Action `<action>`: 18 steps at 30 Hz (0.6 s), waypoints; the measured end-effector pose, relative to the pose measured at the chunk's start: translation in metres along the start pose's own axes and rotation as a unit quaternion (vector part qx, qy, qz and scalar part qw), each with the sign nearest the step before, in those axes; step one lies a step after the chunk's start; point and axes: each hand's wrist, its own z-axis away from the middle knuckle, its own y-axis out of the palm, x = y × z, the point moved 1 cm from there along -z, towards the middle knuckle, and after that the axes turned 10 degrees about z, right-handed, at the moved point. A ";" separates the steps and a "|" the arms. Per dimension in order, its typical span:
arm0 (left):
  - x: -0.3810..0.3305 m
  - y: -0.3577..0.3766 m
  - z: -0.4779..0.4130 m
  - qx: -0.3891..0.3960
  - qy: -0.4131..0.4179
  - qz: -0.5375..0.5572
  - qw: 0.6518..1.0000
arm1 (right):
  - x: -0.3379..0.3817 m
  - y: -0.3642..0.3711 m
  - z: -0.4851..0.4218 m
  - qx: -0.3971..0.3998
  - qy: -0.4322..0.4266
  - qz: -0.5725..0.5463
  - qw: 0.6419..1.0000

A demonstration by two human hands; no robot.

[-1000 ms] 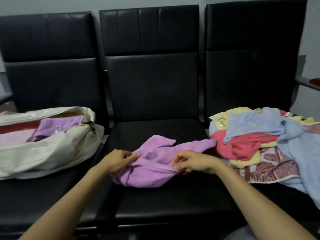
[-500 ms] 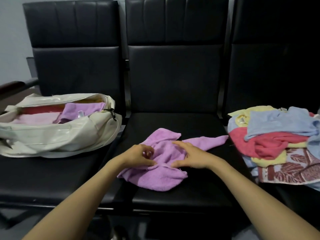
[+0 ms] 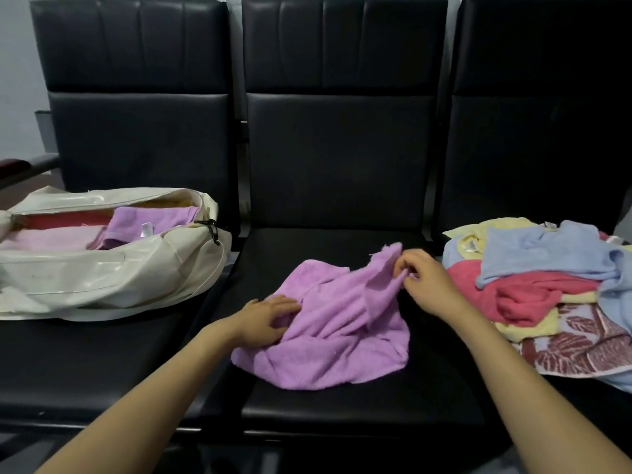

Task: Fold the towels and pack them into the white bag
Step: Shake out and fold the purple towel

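Observation:
A crumpled purple towel (image 3: 328, 333) lies on the middle black seat (image 3: 342, 405). My right hand (image 3: 422, 280) pinches its far right corner and holds it a little above the seat. My left hand (image 3: 265, 319) lies on the towel's left edge with fingers spread and lightly curled into the cloth. The white bag (image 3: 102, 278) sits open on the left seat, with purple, pink and red folded towels inside. A loose pile of towels (image 3: 547, 285), blue, red, yellow and a red leaf pattern, covers the right seat.
Three joined black chairs with tall backrests (image 3: 338, 114) fill the view. An armrest (image 3: 30, 165) juts out at the far left behind the bag. The bag's zipper pull (image 3: 212, 230) hangs at its right end.
My right hand moved right and back, lifting the towel's corner, so the towel is spread wider. My left hand slid to the towel's left edge. The view shifted slightly.

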 end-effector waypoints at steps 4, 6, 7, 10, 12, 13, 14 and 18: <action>-0.016 -0.007 -0.010 -0.085 -0.054 -0.105 0.989 | -0.010 0.008 0.014 0.264 0.074 0.075 0.959; -0.021 -0.005 -0.013 -0.088 -0.107 -0.156 0.978 | -0.007 0.017 0.023 0.376 0.063 0.098 0.919; -0.023 -0.004 -0.014 -0.083 -0.143 -0.167 0.972 | -0.002 0.021 0.025 0.398 0.045 0.141 0.905; -0.014 -0.002 -0.016 -0.093 -0.227 -0.187 0.951 | 0.011 0.033 0.029 0.406 -0.014 0.229 0.885; -0.001 -0.002 -0.016 -0.123 -0.247 -0.205 0.939 | 0.018 0.035 0.027 0.372 -0.024 0.208 0.904; 0.004 -0.004 -0.015 -0.151 -0.246 -0.194 0.938 | 0.021 0.034 0.026 0.365 -0.033 0.202 0.908; 0.008 -0.007 -0.012 -0.186 -0.231 -0.170 0.940 | 0.025 0.030 0.026 0.373 -0.040 0.200 0.905; 0.020 -0.013 -0.006 -0.188 -0.053 -0.103 0.975 | 0.030 0.006 0.023 0.489 0.011 0.178 0.854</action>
